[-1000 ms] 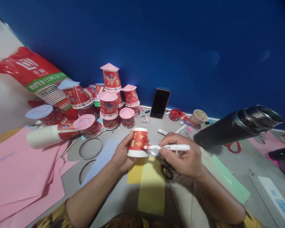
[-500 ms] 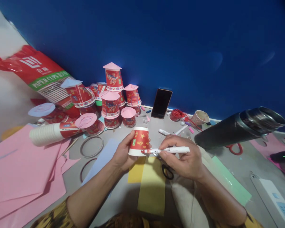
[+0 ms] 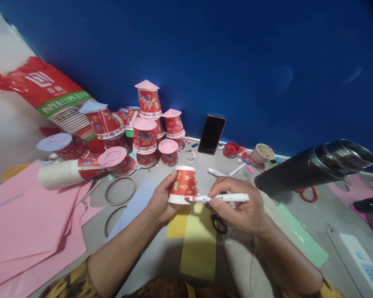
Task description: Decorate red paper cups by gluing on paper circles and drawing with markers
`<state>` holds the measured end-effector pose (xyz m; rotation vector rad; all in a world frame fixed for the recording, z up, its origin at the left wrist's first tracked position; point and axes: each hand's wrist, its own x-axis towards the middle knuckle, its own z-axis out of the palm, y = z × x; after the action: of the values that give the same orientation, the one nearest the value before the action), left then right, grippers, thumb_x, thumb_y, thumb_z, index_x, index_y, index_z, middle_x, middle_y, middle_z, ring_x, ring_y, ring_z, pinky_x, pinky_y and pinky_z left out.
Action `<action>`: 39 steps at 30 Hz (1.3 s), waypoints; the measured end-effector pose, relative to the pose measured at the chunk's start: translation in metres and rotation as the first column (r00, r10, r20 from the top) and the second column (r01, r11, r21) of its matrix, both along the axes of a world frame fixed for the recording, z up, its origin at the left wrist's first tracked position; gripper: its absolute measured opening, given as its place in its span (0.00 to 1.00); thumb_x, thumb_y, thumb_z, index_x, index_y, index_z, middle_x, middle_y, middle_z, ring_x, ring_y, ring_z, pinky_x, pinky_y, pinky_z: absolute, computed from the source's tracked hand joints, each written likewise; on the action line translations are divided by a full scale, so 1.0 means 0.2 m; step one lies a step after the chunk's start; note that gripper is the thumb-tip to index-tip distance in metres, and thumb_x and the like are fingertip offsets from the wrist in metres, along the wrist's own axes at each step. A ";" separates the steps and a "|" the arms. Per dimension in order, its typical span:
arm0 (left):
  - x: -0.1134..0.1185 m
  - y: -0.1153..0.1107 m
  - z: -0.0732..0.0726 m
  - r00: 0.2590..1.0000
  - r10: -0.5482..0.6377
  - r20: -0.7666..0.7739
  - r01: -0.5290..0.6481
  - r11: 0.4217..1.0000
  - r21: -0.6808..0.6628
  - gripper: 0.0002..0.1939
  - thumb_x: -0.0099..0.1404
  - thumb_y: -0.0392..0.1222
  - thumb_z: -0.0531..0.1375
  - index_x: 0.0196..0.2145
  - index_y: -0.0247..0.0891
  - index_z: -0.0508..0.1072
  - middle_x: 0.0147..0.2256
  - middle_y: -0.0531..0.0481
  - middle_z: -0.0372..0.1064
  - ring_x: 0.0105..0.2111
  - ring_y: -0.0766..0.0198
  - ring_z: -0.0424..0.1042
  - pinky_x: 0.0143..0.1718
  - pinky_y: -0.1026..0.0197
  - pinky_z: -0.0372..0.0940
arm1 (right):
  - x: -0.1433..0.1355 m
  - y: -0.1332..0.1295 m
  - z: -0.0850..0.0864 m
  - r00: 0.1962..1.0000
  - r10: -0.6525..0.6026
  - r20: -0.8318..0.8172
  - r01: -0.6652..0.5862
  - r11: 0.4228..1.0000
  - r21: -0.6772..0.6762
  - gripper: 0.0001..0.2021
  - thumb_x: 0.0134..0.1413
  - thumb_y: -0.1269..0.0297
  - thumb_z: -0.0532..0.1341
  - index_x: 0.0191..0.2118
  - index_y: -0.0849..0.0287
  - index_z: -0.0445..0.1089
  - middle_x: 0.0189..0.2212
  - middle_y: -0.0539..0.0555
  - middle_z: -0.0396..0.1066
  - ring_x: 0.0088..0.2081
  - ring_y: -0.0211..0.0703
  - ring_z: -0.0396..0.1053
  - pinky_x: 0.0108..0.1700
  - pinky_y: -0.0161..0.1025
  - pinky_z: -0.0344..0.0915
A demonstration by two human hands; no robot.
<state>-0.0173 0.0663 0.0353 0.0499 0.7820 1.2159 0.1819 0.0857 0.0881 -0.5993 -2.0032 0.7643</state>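
My left hand [image 3: 162, 198] is wrapped round a red and white paper cup [image 3: 185, 182], held upside down with its wide white rim at the bottom. Gold stars and swirls decorate the cup's red wall. Between the fingers and thumb of my right hand [image 3: 238, 203] is a white marker pen [image 3: 233, 197]. Its red tip meets the white band near the cup's rim, where a small red mark shows. Below the hands lie yellow paper strips [image 3: 199, 252] and a black scissor handle [image 3: 219, 224].
Decorated cups with pink paper tops [image 3: 144, 134] stand stacked behind, beside a paper cup bag [image 3: 59, 95]. Pink sheets [image 3: 25, 219] cover the left. A phone [image 3: 211, 134] leans on the blue wall. A dark flask [image 3: 298, 167], green paper [image 3: 304, 236] and power strip [image 3: 357, 256] are right.
Hardly anything differs. The cup and the marker stay together at nearly the same spot, and the red mark by the tip looks slightly changed.
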 end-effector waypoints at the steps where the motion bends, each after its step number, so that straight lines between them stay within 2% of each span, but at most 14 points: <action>1: 0.00 0.00 -0.01 1.000 -0.007 -0.002 0.007 1.000 0.014 0.22 0.78 0.47 0.55 0.39 0.27 0.82 0.30 0.37 0.80 0.28 0.54 0.80 0.35 0.55 0.78 | 0.00 0.00 0.00 1.000 0.007 0.003 -0.007 1.000 0.001 0.05 0.60 0.73 0.66 0.36 0.55 0.75 0.27 0.48 0.78 0.25 0.37 0.73 0.31 0.34 0.67; 4: -0.01 0.00 -0.03 1.000 -0.026 0.004 0.026 0.999 0.042 0.20 0.77 0.48 0.57 0.41 0.28 0.82 0.32 0.36 0.81 0.29 0.53 0.81 0.37 0.54 0.78 | 0.00 0.00 0.00 1.000 0.011 0.000 -0.011 1.000 -0.002 0.05 0.60 0.73 0.65 0.36 0.55 0.75 0.27 0.48 0.79 0.26 0.38 0.73 0.31 0.35 0.67; 9: -0.02 -0.01 -0.03 1.000 -0.020 0.012 0.020 0.999 0.037 0.20 0.77 0.46 0.56 0.44 0.26 0.82 0.34 0.35 0.82 0.31 0.54 0.82 0.39 0.55 0.78 | -0.01 0.00 0.00 0.998 -0.062 -0.011 0.061 0.998 -0.024 0.04 0.61 0.72 0.66 0.36 0.56 0.76 0.27 0.50 0.79 0.26 0.40 0.74 0.31 0.37 0.69; 14: -0.01 0.00 -0.03 1.000 -0.018 0.003 0.018 0.999 0.043 0.22 0.78 0.47 0.55 0.41 0.26 0.82 0.32 0.35 0.81 0.30 0.52 0.81 0.36 0.53 0.78 | 0.00 0.00 0.01 1.000 0.011 0.005 -0.011 0.999 -0.041 0.05 0.59 0.73 0.66 0.35 0.55 0.76 0.26 0.49 0.79 0.24 0.38 0.72 0.30 0.35 0.67; 19: -0.01 0.00 -0.03 1.000 -0.015 0.000 0.015 0.999 0.034 0.22 0.78 0.47 0.55 0.42 0.26 0.82 0.33 0.35 0.82 0.30 0.54 0.82 0.37 0.55 0.78 | 0.00 0.00 -0.01 0.999 -0.030 -0.026 0.029 0.999 -0.045 0.04 0.59 0.72 0.67 0.37 0.56 0.77 0.28 0.49 0.79 0.26 0.39 0.74 0.31 0.36 0.69; 25: -0.01 -0.01 -0.04 1.000 -0.019 -0.009 0.020 0.998 0.058 0.20 0.77 0.47 0.57 0.41 0.27 0.82 0.32 0.36 0.82 0.30 0.52 0.81 0.36 0.54 0.78 | 0.00 0.00 0.00 1.000 0.017 0.026 -0.016 0.999 -0.040 0.04 0.59 0.71 0.66 0.35 0.56 0.77 0.26 0.49 0.79 0.24 0.37 0.72 0.29 0.34 0.68; 31: -0.01 -0.01 -0.04 0.999 -0.049 -0.008 0.050 0.996 0.077 0.22 0.77 0.49 0.56 0.42 0.27 0.83 0.30 0.36 0.81 0.28 0.52 0.81 0.35 0.54 0.77 | -0.01 0.00 -0.01 0.999 -0.032 -0.010 0.032 0.999 -0.003 0.04 0.61 0.71 0.66 0.36 0.56 0.77 0.27 0.50 0.80 0.25 0.39 0.74 0.31 0.36 0.71; 39: 0.00 -0.01 -0.02 0.999 0.019 0.047 -0.019 1.000 0.012 0.21 0.78 0.44 0.53 0.50 0.26 0.81 0.34 0.37 0.81 0.30 0.54 0.81 0.35 0.54 0.77 | -0.01 -0.01 0.01 0.988 -0.155 -0.012 0.155 0.987 -0.042 0.04 0.60 0.70 0.66 0.33 0.55 0.77 0.25 0.49 0.79 0.23 0.38 0.72 0.27 0.34 0.68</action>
<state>-0.0175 0.0640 0.0323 0.0239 0.7357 1.2356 0.1804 0.0847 0.0893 -0.7611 -1.9054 0.7143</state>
